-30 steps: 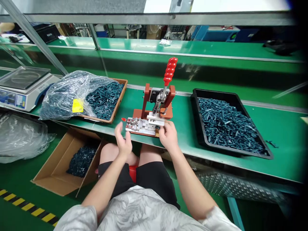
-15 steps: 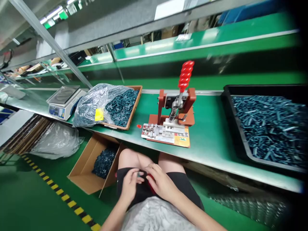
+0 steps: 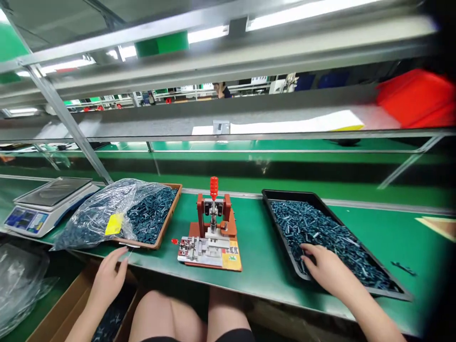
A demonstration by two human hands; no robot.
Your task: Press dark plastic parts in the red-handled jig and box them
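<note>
My right hand (image 3: 326,266) is over the near left part of a black tray (image 3: 356,242) heaped with small dark blue-green strip-like parts (image 3: 302,221). Its thumb and fingers are apart, with the fingertips at the parts and nothing visibly held. My left hand (image 3: 109,275) hovers by the bench's front edge, fingers spread, just below a brown tray (image 3: 167,223) of similar parts. A clear plastic bag (image 3: 96,213) with a yellow note (image 3: 114,224) covers part of that tray. Between my hands stands a toggle-clamp fixture (image 3: 213,232) with its red handle (image 3: 213,187) upright.
A weighing scale (image 3: 46,204) stands at the left end of the bench. Below it, a cardboard box (image 3: 60,304) holds more parts. One loose dark part (image 3: 403,268) lies right of the black tray. A shelf (image 3: 160,126) with a red bin (image 3: 418,102) runs above.
My hands have left my lap and moved apart, the right to the black tray, the left toward the brown tray. The view has tilted up and turned right. The clamp handle now looks more upright.
</note>
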